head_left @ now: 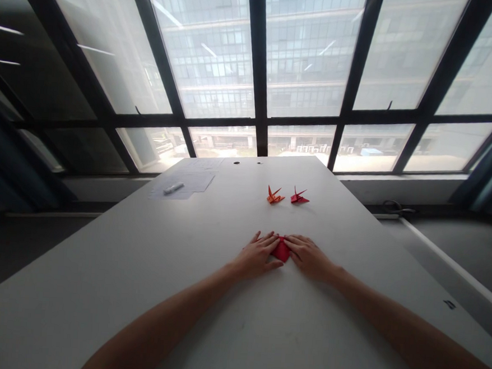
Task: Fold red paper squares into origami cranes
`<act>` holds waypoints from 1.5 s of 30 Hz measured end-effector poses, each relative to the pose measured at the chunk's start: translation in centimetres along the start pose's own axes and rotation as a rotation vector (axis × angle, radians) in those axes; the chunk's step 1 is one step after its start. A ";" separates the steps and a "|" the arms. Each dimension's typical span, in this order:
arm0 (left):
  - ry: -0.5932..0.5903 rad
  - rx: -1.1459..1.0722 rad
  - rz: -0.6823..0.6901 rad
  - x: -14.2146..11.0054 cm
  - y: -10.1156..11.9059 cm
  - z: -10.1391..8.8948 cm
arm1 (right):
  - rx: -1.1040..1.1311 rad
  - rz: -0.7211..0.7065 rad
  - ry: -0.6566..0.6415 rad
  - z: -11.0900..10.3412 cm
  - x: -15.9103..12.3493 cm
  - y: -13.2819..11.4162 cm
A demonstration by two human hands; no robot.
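A small folded piece of red paper [282, 250] lies flat on the white table [204, 294], in the middle of the view. My left hand [258, 254] rests on its left side and my right hand [308, 254] on its right side. The fingers of both hands lie stretched out flat and press the paper down onto the table. Most of the paper is hidden under the fingertips. Further back stand an orange paper crane [274, 195] and a red paper crane [299, 196], side by side and apart from my hands.
White sheets of paper [189, 183] with a white marker [173, 188] on them lie at the table's far left. Two dark holes [247, 163] mark the table's far edge. Large windows [309, 59] run behind it. A low ledge [447, 257] runs along the right.
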State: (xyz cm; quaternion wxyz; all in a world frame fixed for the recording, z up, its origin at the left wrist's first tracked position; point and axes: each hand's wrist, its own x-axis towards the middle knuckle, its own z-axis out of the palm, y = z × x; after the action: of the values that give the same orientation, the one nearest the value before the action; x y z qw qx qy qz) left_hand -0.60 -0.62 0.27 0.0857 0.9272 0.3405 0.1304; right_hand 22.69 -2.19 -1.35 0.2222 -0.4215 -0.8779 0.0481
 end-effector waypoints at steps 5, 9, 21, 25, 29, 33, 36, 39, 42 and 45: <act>0.069 -0.103 0.055 0.1 0.1 -0.2 | -0.026 0.014 0.014 -1.0 0.0 -0.8; 0.088 -0.212 0.071 0.3 0.5 -0.3 | -0.017 0.019 0.014 -1.4 -0.1 -0.9; 0.115 -0.216 0.023 0.1 0.9 -0.5 | -0.002 -0.021 0.026 -1.7 -0.1 -0.2; 0.130 -0.201 0.077 0.2 0.8 -0.4 | -0.004 -0.031 0.017 -1.8 -0.1 0.0; 0.121 -0.227 0.106 0.2 0.7 -0.6 | 0.005 -0.016 0.025 -1.8 -0.1 0.1; 0.128 -0.256 0.107 0.3 0.7 -0.8 | 0.016 -0.004 0.036 -1.5 0.0 0.2; 0.128 -0.271 0.097 0.3 0.7 -0.8 | 0.008 -0.009 0.047 -1.4 0.1 0.2; 0.133 -0.282 0.080 0.3 0.7 -0.7 | 0.016 -0.014 0.057 -1.2 0.1 0.4; 0.150 -0.310 0.058 0.3 0.8 -0.7 | 0.037 0.010 0.075 -1.1 0.0 0.5; 0.154 -0.323 0.039 0.4 0.9 -0.7 | 0.065 0.038 0.090 -0.9 0.0 0.5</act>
State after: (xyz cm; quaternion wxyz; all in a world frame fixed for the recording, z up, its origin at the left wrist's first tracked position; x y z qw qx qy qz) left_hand -0.02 -0.99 1.21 0.2048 0.8950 0.3026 0.2557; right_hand 23.40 -1.96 -0.66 0.2741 -0.4322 -0.8569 0.0617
